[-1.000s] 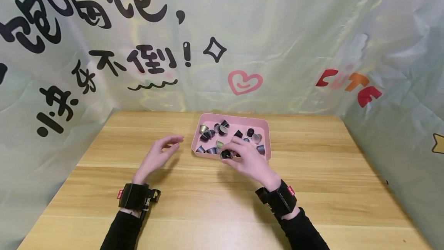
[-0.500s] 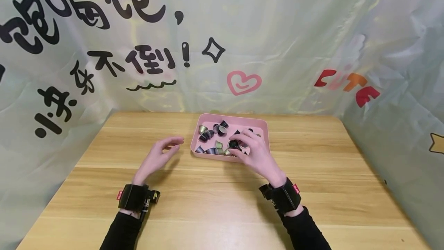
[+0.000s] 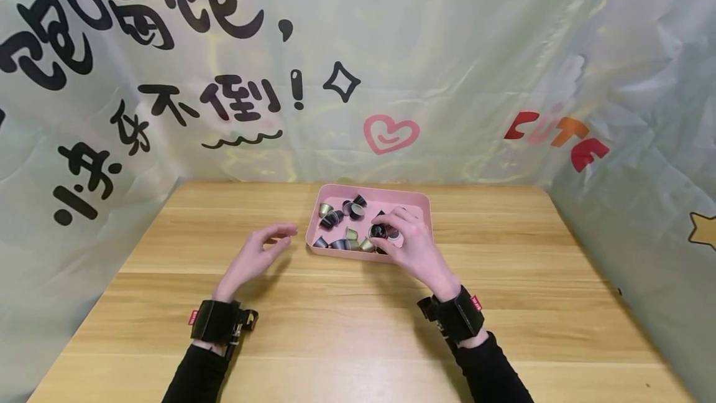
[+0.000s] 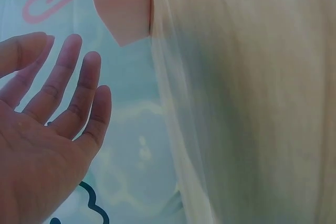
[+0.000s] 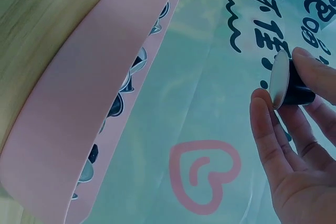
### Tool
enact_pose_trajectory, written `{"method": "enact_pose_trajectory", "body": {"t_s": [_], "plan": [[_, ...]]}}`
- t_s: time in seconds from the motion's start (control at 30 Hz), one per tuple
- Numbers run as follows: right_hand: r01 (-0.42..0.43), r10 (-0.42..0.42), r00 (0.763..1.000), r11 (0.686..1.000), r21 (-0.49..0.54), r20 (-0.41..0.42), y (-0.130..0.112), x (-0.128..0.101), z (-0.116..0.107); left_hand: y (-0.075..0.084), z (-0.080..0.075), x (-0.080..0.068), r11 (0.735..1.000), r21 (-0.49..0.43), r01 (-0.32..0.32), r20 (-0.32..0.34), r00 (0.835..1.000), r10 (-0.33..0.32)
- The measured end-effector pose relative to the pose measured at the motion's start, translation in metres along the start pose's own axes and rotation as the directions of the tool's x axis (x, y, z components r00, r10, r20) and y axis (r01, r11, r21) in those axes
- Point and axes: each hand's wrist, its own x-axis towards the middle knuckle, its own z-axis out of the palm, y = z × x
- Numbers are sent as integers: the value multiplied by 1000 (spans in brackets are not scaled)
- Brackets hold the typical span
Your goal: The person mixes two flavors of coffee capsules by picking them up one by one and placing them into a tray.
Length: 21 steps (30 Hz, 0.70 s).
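A black coffee capsule [image 5: 299, 88] with a pale foil lid is pinched between the thumb and fingers of my right hand [image 3: 413, 247], held above the right part of a pink tray [image 3: 341, 253]. Inside the tray lie several more capsules: dark ones [image 3: 332, 219], a gold one [image 3: 325, 209], a green one [image 3: 351, 234] and blue-grey ones along the front wall. Some are hidden behind my right hand. My left hand [image 3: 257, 256] hovers left of the tray, apart from it, holding nothing; in the left wrist view its fingers [image 4: 86, 82] are loosely bent.
A wooden table [image 3: 335, 328] bears the tray near its back edge. Printed cloth [image 3: 447, 67] hangs behind the table and at both sides. Each wrist wears a black strap [image 3: 217, 320] with a small camera.
Over the last second, my right hand shifted slightly right and farther over the tray, with the black capsule still in its fingers; lately it barely moves. The left hand stays in place.
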Motion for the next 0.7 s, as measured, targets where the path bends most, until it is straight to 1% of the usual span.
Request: {"method": "enact_pose_trajectory", "body": {"t_s": [0.13,0.23,0.43,0.57,0.7], "plan": [[-13,13,1000,1000,12,21,-1,-1,2,2,1,0,1000,-2,-3,4,1000,3],[-23,22,998,999,25,53,-2,-1,4,3,2,0,1000,-9,2,14,1000,-1],[-49,46,992,999,23,114,-5,-4,7,4,8,-2,1000,0,-10,70,997,10],[-57,51,991,997,46,125,-7,-4,8,6,11,-3,1000,-14,-11,104,995,13],[-65,56,989,996,58,137,-4,-4,5,7,12,-1,1000,-7,-10,112,994,11]]}}
